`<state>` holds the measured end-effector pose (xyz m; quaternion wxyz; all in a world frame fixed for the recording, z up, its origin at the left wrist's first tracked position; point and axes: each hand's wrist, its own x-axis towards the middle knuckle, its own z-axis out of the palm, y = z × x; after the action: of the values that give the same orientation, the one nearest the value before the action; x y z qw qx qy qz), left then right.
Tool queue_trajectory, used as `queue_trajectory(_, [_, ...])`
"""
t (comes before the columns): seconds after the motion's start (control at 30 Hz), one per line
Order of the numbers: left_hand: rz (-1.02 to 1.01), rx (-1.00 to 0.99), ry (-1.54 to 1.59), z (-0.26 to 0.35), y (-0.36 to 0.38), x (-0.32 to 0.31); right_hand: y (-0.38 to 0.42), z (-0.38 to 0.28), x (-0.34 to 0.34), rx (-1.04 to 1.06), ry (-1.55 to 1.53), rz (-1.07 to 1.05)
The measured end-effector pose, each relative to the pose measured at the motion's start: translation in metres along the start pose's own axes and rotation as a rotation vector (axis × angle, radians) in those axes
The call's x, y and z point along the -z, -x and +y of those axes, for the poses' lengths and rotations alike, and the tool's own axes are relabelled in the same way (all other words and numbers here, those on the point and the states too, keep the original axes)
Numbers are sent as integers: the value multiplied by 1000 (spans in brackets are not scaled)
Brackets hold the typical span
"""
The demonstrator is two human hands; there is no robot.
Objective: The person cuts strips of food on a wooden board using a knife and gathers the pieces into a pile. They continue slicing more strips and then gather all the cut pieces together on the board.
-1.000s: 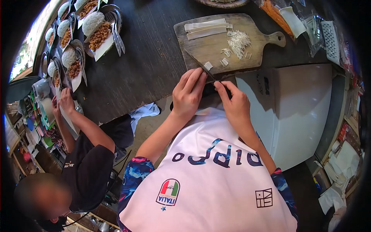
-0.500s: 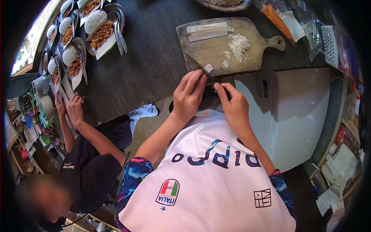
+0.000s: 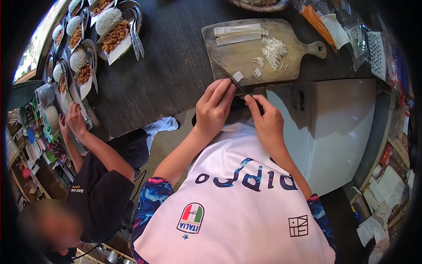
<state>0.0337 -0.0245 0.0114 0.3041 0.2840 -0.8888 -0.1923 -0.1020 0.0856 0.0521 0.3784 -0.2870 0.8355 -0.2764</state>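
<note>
My right hand is closed round the handle of a knife, whose blade slants up and left over the near left part of a wooden cutting board. Bent and pressed together, the fingers of my left hand rest against the blade at the board's near edge; whatever is under them is hidden. Just beyond the blade lies a small white cut piece, with a few more small pieces to its right. Farther back are a heap of thin white slivers and long white strips.
Plates with rice, brown food and cutlery stand at the left of the dark table. A co-worker's hands are beside them. At the right lie an orange packet and a grater; a white chest stands below.
The co-worker's hands have shifted slightly up and left along the table edge. My hands and the knife stay almost in place.
</note>
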Motion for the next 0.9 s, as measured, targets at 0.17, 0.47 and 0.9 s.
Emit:
queue_trajectory(0.17, [-13, 6, 0, 0, 0, 1, 6, -2, 5, -37, -1, -13])
queue_trajectory(0.47, [-70, 21, 17, -1, 0, 8, 3, 2, 2, -28, 27, -10])
queue_trajectory(0.9, [-68, 43, 11, 2, 0, 8, -2, -10, 3, -47, -23, -49])
